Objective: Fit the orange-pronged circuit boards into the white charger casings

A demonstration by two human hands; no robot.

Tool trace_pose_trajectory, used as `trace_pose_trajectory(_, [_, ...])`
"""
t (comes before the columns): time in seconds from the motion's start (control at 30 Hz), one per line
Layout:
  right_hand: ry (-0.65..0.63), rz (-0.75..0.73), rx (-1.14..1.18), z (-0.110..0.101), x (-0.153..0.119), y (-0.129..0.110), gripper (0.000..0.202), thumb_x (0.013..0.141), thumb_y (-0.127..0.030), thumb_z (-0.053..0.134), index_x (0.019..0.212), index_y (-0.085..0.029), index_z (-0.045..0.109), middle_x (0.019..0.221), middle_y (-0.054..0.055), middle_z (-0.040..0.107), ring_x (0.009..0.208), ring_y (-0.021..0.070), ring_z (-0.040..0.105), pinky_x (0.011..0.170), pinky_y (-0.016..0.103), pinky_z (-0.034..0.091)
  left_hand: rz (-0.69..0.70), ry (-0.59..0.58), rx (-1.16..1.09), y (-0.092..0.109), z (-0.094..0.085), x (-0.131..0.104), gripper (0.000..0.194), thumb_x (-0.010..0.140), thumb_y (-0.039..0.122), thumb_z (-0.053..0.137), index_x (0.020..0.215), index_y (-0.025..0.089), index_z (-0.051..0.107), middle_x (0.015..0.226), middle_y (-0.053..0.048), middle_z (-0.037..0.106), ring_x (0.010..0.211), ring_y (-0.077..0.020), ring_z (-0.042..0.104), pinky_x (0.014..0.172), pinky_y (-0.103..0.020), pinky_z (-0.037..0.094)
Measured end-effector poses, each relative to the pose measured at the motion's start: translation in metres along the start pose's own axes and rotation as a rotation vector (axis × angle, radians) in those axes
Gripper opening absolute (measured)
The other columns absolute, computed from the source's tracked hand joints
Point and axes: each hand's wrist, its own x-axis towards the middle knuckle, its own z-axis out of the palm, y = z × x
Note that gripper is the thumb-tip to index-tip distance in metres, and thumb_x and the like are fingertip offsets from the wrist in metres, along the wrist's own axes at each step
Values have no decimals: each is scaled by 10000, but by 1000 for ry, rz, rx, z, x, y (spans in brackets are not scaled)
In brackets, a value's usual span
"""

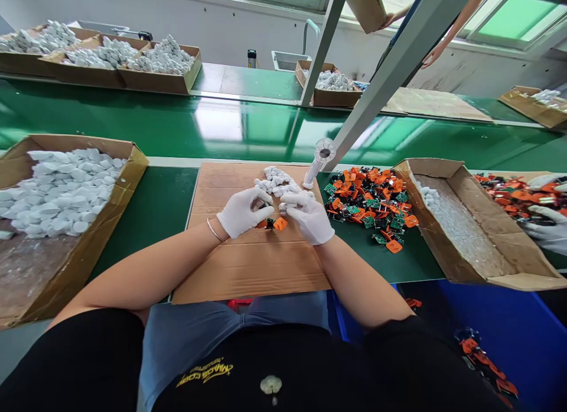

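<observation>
My left hand (243, 213), in a white glove, is curled with thumb and forefinger nearly meeting. Something dark shows inside the curl, too hidden to name. My right hand (309, 218), gloved too, pinches a small white plastic piece (284, 206). Just below and between the hands, a few orange-and-black parts (279, 224) lie on a cardboard sheet (217, 270). A pile of white plastic pieces (277, 180) sits right behind my fingers. To its right stands a clear spool-like stand (315, 164) with a round top.
At right lies a heap of orange, black and green circuit parts (372, 199), beside a cardboard tray (465, 223). A carton of white pieces (66, 190) stands at left. A metal post (398, 63) slants across. A co-worker's gloved hand (547, 226) works at far right.
</observation>
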Motion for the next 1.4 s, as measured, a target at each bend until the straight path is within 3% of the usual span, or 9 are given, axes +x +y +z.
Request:
trace_pose_trajectory(0.13, [-26, 49, 3, 2, 0, 2, 453, 629, -396, 903, 994, -201, 719, 866, 31, 750, 796, 195, 731, 853, 412, 604, -145, 47, -354, -6, 2, 7, 307, 713, 375, 791, 856, 159, 625, 840, -35, 721, 744, -145, 677, 699, -288, 562])
trace_pose_trajectory(0.27, [-9, 39, 27, 6, -4, -1, 462, 612, -383, 921, 980, -207, 704, 916, 45, 761, 798, 195, 724, 786, 400, 619, -270, 19, -437, -3, 3, 9, 323, 685, 409, 819, 763, 135, 667, 736, -32, 702, 663, -136, 646, 598, -261, 533])
trace_pose_trajectory(0.4, [-47, -39, -20, 5, -6, -5, 373, 643, -353, 895, 958, -210, 754, 862, 29, 737, 836, 185, 689, 812, 372, 592, -353, -33, -505, 0, 2, 7, 302, 632, 302, 833, 854, 123, 734, 767, -43, 733, 573, -124, 621, 523, -266, 519])
trace_pose_trajectory(0.57, [26, -107, -154, 2, -5, -6, 202, 688, -350, 853, 833, -226, 787, 848, 40, 748, 874, 216, 692, 814, 376, 581, -261, -51, -476, 2, 1, 3, 357, 619, 205, 822, 966, 132, 779, 982, -89, 786, 858, -206, 731, 777, -331, 613])
trace_pose_trajectory(0.73, [31, -53, 57, 3, -6, -4, 382, 622, -363, 916, 940, -228, 752, 923, 36, 768, 843, 220, 734, 818, 423, 628, -146, -76, -471, 3, 5, 0, 366, 705, 240, 761, 1056, 142, 779, 1091, -92, 779, 1021, -249, 739, 993, -409, 596])
trace_pose_trajectory(0.9, [-45, -11, 145, 6, -9, -12, 352, 699, -408, 891, 971, -226, 761, 1100, 65, 762, 913, 225, 767, 932, 454, 622, -125, -12, -410, 5, 7, -1, 351, 706, 238, 753, 1043, 140, 770, 1050, -84, 782, 994, -240, 738, 968, -410, 609])
trace_pose_trajectory(1.03, [-70, -32, 184, 8, -11, -16, 396, 664, -351, 922, 1005, -231, 761, 1054, 55, 764, 950, 235, 766, 963, 449, 614, -52, 16, -423, 7, 5, -3, 325, 706, 224, 757, 1015, 127, 735, 1062, -104, 767, 1005, -237, 731, 948, -404, 610])
trace_pose_trajectory(1.17, [-27, -52, 127, 5, -12, -14, 327, 664, -379, 915, 892, -228, 736, 925, 28, 751, 818, 215, 758, 779, 414, 650, -9, 18, -407, 8, 4, -5, 287, 722, 207, 739, 995, 132, 693, 1012, -95, 754, 961, -215, 728, 925, -398, 610])
trace_pose_trajectory(1.4, [-63, -95, -1, 1, -11, -10, 303, 813, -454, 791, 1003, -220, 770, 635, 7, 693, 552, 149, 617, 552, 331, 536, 187, 75, -439, 3, 8, -6, 252, 737, 160, 748, 961, 168, 633, 1018, -69, 730, 1005, -190, 709, 951, -388, 603])
